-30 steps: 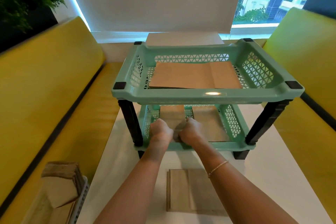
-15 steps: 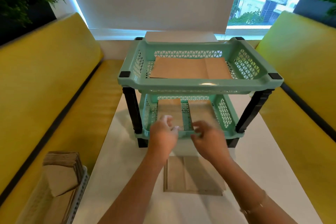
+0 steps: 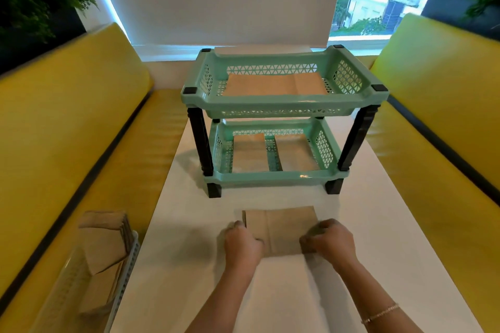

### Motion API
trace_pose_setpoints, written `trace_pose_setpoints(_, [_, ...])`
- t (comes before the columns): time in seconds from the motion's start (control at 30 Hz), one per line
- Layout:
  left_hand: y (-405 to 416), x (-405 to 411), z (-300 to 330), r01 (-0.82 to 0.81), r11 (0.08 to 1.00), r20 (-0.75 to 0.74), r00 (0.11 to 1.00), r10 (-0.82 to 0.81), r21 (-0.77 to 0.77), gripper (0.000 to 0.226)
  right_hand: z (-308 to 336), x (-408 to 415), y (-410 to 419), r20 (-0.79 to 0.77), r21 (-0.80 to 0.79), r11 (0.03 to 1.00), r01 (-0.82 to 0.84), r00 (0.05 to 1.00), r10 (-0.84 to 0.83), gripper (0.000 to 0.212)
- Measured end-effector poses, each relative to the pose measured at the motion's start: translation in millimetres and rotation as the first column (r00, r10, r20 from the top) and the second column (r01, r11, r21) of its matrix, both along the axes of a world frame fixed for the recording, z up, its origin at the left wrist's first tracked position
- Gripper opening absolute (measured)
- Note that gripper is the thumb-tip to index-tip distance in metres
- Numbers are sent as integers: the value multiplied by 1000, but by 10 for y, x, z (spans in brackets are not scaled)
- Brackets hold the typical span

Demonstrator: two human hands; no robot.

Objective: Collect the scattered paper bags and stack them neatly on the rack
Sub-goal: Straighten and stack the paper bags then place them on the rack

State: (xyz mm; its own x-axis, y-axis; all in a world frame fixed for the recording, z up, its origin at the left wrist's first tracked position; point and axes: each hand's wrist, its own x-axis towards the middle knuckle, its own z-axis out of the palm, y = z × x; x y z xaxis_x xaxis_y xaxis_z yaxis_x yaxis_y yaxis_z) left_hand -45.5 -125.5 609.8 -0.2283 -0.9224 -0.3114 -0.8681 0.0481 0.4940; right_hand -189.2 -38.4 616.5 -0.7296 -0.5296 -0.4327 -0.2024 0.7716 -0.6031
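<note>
A mint-green two-tier rack (image 3: 284, 177) with black legs stands on the white table (image 3: 378, 224). A flat brown paper bag (image 3: 273, 85) lies on its top tier. Two smaller bags (image 3: 249, 153) lie side by side on the bottom tier. In front of the rack a folded brown paper bag (image 3: 281, 227) lies flat on the table. My left hand (image 3: 242, 244) grips its left edge and my right hand (image 3: 328, 239) grips its right edge, fingers curled over the paper.
A pale basket (image 3: 123, 276) holding several more brown bags sits on the yellow bench (image 3: 54, 143) at lower left. Another yellow bench (image 3: 446, 116) runs along the right. Plants stand in the back corners, beside a blinded window.
Both hands have pulled back from the rack's lower tier toward me and now hold the bag lying on the table. The view has drawn back from the rack.
</note>
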Motion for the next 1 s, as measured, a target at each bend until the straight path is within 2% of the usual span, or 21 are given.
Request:
trace_pose_setpoints(0.17, [111,62,11,-72,996,-153,986,64,-45,8,-50,50,34,32,-26,999,22,999,-22,39])
trace_pose_setpoints(0.27, [139,133,-4,-110,994,-304,947,108,10,10,-58,96,88,22,-96,994,58,998,-57,32])
trace_pose_setpoints(0.3, [140,153,10,-136,986,-403,901,162,92,13,-67,100,110,1,-132,989,62,998,-63,35])
trace_pose_setpoints(0.33, [143,171,31,-145,967,-524,818,236,209,16,-68,108,138,-22,-175,982,66,997,-71,41])
trace_pose_setpoints(0.4, [171,200,60,-75,908,-708,601,371,412,26,-57,127,182,-1,-272,956,110,993,-115,63])
trace_pose_setpoints(0.47, [196,212,67,10,883,-776,483,406,469,34,-23,173,210,176,-354,913,203,973,-148,78])
trace_pose_setpoints(0.57, [244,197,92,22,880,-808,406,426,475,36,32,236,224,474,-465,821,332,876,-86,73])
trace_pose_setpoints(0.67, [279,179,116,-46,891,-819,374,435,452,43,99,283,206,679,-510,703,496,734,-26,57])
trace_pose_setpoints(0.8, [339,167,117,-50,908,-830,386,402,416,44,88,342,193,771,-516,608,603,637,23,46])
trace_pose_setpoints(0.87, [391,162,137,-23,902,-829,383,407,432,45,97,357,206,762,-535,601,594,646,40,37])
trace_pose_setpoints(1.0, [346,273,221,80,897,-848,371,378,434,40,178,231,256,626,-621,628,469,779,36,35])
